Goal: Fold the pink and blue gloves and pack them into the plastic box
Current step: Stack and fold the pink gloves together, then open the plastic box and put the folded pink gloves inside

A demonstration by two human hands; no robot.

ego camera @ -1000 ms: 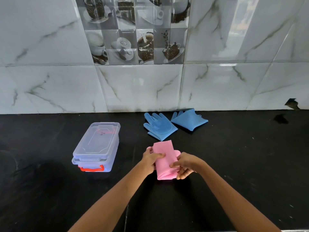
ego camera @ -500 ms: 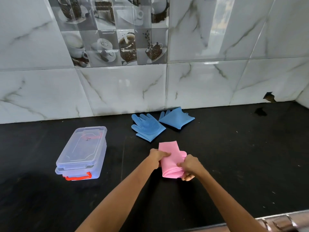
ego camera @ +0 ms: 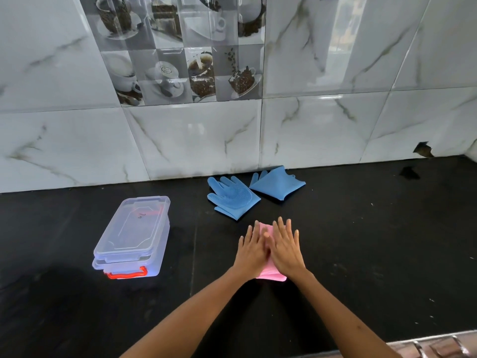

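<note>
My left hand (ego camera: 251, 250) and right hand (ego camera: 285, 248) lie flat, side by side, on the folded pink gloves (ego camera: 271, 274). At 12 o'clock, near my fingertips, the two blue gloves (ego camera: 233, 197) sit low on the black counter (ego camera: 374, 241), just in front of the tiled wall (ego camera: 193, 140), which closes off that way. At 9 o'clock stands the plastic box (ego camera: 133, 235), lid on, with bare counter between it and my left hand. From 1 round to 5 o'clock the counter lies open.
</note>
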